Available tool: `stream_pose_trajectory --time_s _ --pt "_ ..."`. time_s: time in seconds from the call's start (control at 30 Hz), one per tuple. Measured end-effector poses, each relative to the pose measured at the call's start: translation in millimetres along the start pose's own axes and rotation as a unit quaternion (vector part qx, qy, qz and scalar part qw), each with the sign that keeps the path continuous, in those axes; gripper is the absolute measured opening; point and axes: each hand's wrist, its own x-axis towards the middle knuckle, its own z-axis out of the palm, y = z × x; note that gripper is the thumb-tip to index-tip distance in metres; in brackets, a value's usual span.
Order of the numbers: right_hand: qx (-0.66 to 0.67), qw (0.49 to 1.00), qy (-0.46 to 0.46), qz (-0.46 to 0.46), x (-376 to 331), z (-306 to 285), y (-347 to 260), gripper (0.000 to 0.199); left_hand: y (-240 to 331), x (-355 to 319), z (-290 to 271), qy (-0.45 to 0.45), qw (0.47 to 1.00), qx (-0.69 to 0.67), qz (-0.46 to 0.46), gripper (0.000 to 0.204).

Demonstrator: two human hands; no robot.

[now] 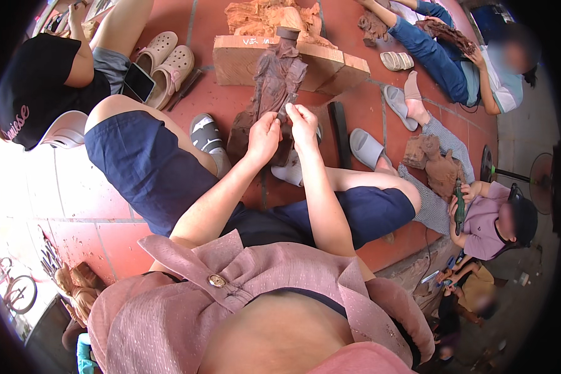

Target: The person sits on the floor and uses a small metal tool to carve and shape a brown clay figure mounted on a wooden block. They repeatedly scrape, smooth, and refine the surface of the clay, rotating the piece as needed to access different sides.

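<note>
In front of me stands a dark brown carved wooden figure (pixel 274 78) in draped robes, upright on a rough base, with a flat round top. My left hand (pixel 265 135) is closed, thumb over bent fingers, by the figure's lower part. Close to its right, my right hand (pixel 303 126) pinches at the robe's edge. Something small and pale shows at the right fingertips, too small to name. Whatever the left fingers may hold is hidden. My two hands are near each other, and they cover part of the carving's lower side.
Behind the figure, an orange wood carving (pixel 271 19) rests on a thick wooden block (pixel 243 61). A dark bar (pixel 338 128) lies at right. Clogs (pixel 162 59) and a phone (pixel 139 83) are at left. Co-workers sit around; one at right holds a green power tool (pixel 459 209) against another carving (pixel 442 171).
</note>
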Motion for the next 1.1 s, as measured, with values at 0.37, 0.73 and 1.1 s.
stream_pose_trajectory --time_s 0.37,0.73,1.1 --pt "0.020 0.998 -0.001 0.054 -23 -13 -6 0.021 -1 -16 12 -0.059 0.989 -0.102 -0.093 0.014" --pt "0.012 0.999 -0.035 -0.009 1 -12 -18 0.022 22 -6 9 -0.042 0.998 -0.037 -0.027 0.016" --pt "-0.001 0.999 -0.026 -0.022 2 -6 -24 0.022 21 -5 9 -0.016 0.999 -0.037 -0.011 0.019"
